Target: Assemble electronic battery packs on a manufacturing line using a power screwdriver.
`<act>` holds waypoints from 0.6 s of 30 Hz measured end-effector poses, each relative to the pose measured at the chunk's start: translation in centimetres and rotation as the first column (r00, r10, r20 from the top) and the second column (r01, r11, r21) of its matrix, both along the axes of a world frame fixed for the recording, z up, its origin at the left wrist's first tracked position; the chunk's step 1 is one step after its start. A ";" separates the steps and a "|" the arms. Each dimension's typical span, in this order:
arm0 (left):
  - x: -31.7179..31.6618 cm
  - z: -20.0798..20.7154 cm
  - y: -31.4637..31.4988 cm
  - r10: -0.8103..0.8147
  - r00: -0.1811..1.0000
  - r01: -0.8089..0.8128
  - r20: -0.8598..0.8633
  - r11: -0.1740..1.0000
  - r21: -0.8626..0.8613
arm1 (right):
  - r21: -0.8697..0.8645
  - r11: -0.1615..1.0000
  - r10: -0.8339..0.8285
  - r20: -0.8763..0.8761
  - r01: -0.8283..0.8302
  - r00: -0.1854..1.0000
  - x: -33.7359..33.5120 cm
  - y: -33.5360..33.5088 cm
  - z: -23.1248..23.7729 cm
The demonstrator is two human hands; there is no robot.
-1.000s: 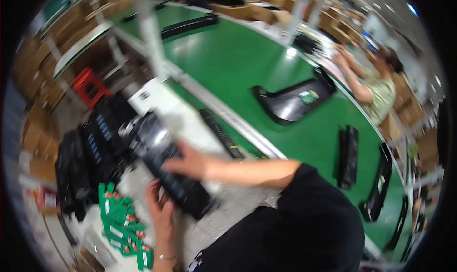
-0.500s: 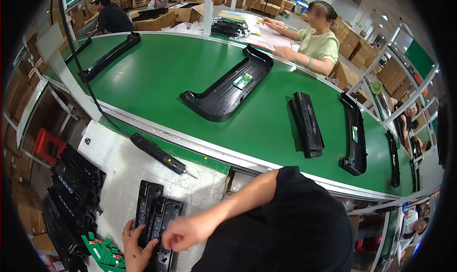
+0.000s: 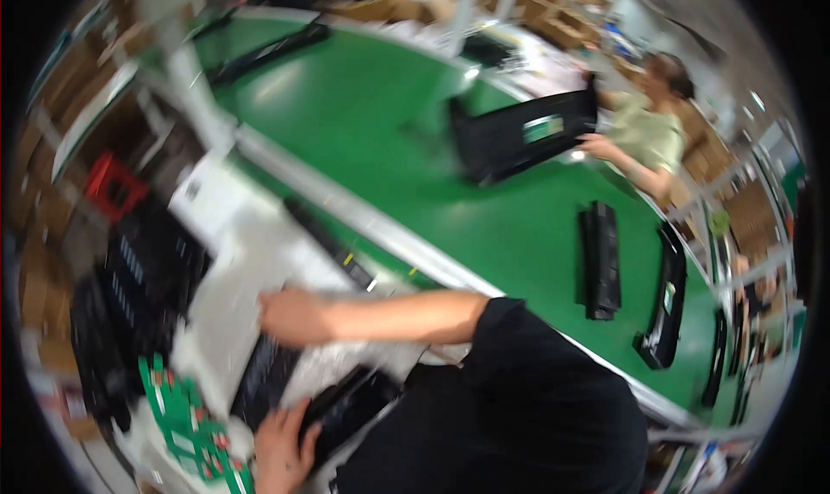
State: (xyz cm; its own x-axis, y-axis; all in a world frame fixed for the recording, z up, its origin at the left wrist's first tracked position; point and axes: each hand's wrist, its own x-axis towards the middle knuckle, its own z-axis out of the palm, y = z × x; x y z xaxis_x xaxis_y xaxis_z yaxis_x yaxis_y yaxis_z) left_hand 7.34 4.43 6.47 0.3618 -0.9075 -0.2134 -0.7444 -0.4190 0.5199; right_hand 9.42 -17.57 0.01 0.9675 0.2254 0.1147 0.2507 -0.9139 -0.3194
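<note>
Two long black plastic housings lie apart on the pale worktop, blurred by motion. My left hand (image 3: 284,449) is at the lower left edge of the right-hand black plastic housing (image 3: 353,407), thumb and fingers closed on it. My right hand (image 3: 298,317) reaches across above the upper end of the other housing (image 3: 262,377). Its fingers are curled and smeared, so whether they hold anything does not show. Just beyond this hand, an electric screwdriver (image 3: 324,242) rests slantwise along the worktop's far edge.
Green circuit boards (image 3: 186,433) lie heaped at the lower left, beside stacked black housings (image 3: 143,278). Past a metal rail runs a green conveyor (image 3: 372,122) carrying black parts (image 3: 603,261). Across it, a co-worker (image 3: 653,135) holds a large black cover (image 3: 519,140) with a board on it.
My right hand has moved up and left, off the right-hand housing. That housing now lies tilted and farther from the other one. The co-worker has lifted the large cover. The whole view has shifted.
</note>
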 end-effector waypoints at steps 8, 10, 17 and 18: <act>-0.5 -1.1 0.2 0.096 0.987 -0.052 0.132 0.950 -0.307 | 0.266 0.957 -0.150 0.107 0.117 0.983 -1.4 -1.9 1.0; -1.2 -2.4 0.9 0.143 0.975 -0.075 0.171 0.932 -0.356 | 0.328 0.943 -0.113 0.131 0.064 0.985 -1.7 -0.9 0.9; -4.2 -1.0 2.8 0.088 0.984 -0.030 0.157 0.940 -0.341 | 0.325 0.909 0.279 -0.012 -0.260 0.960 -4.7 1.3 2.5; -4.3 -1.1 3.0 0.053 0.993 -0.020 0.104 0.954 -0.298 | 0.321 0.910 0.279 0.000 -0.264 0.960 -4.6 1.2 2.3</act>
